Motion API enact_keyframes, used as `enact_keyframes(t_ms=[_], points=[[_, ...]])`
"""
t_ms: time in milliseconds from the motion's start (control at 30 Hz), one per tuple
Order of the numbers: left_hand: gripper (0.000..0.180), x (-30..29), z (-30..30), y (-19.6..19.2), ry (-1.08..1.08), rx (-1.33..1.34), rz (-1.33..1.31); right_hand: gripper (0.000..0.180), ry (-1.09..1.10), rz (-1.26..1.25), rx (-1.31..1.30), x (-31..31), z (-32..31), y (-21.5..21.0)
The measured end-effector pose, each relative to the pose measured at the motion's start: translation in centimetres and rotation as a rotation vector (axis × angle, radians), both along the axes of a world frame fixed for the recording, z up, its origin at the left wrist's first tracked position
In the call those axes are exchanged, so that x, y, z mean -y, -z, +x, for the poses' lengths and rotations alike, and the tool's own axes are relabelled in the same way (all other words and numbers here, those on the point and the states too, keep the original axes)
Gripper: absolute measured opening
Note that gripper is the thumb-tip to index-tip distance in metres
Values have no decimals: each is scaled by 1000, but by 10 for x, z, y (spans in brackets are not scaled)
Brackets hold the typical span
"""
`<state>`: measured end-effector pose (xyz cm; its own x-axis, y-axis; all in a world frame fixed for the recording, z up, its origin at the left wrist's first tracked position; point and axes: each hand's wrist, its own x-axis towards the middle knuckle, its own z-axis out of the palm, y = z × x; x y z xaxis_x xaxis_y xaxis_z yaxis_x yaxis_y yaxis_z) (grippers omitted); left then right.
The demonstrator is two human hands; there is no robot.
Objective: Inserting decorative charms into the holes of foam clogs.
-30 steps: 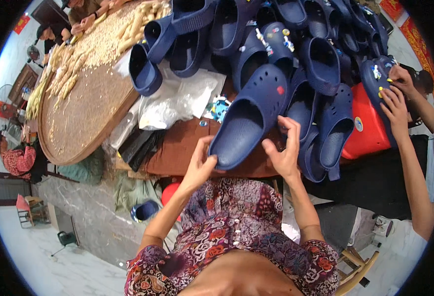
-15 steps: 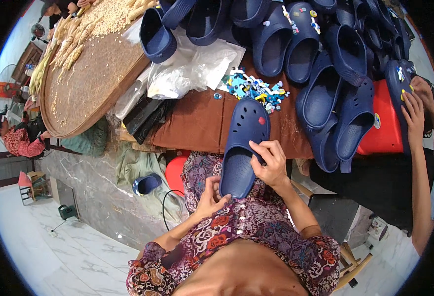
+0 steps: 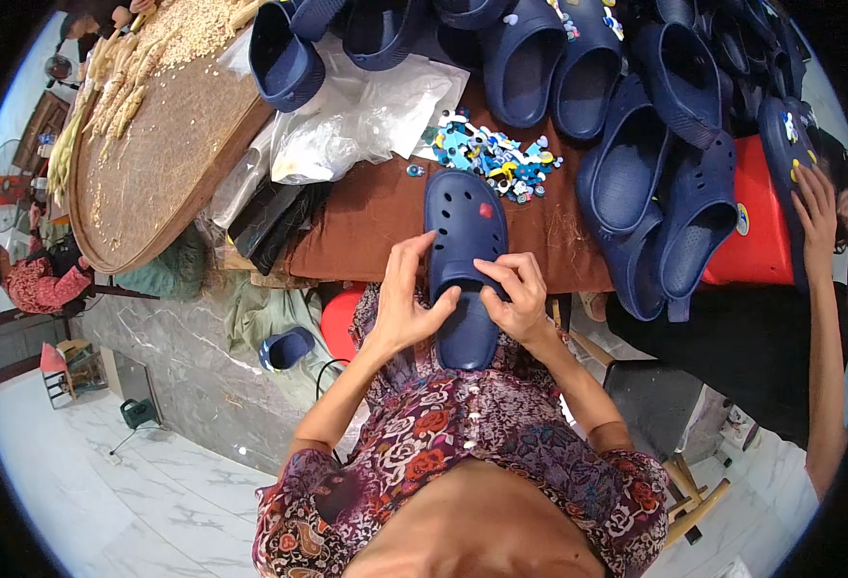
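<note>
One navy clog (image 3: 464,260) in hand, one round woven tray (image 3: 154,164), two clear plastic bags (image 3: 357,120).

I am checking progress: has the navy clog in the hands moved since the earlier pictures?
Yes. The navy clog came off the shoe pile, toward the person, onto the brown table edge.

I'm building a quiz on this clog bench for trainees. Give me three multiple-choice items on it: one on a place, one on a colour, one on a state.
1. Where does the pile of small colourful charms lie?
A. On the brown tabletop beyond the held clog's toe
B. In the round woven tray
C. On the floor

2. What colour is the clog in the person's hands?
A. Red
B. Navy blue
C. White

3. How is that clog held?
A. By the left hand alone
B. It lies untouched
C. By the left hand and right hand together

Answers: 1 A, the pile sits just past its toe. 2 B, it matches the blue clogs around it. 3 C, fingers of both hands rest on it.
</note>
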<state>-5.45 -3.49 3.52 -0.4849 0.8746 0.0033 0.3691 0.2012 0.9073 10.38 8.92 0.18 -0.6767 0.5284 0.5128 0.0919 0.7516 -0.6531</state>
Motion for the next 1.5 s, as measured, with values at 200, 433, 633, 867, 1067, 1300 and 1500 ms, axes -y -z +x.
enact_keyframes(t_ms=[200,433,633,867,1067,1300,1500], points=[[58,-6,-17,18,14,127,77,34,-14,-98,24,-1,0,-7],[43,-37,-52,36,-164,-75,-1,26,231,-149,114,-48,-1,3],[45,-80,-75,69,-150,-479,46,40,340,-29,236,-92,-15,26],[33,-102,-86,86,-132,-524,26,40,352,49,290,-106,-25,41],[20,-113,-88,79,-189,-342,63,39,397,63,208,-123,-26,54],[18,-122,-79,28,-223,-26,81,41,377,-65,181,-103,-7,41],[17,-118,-64,12,-61,17,57,38,391,0,249,-87,5,37]])
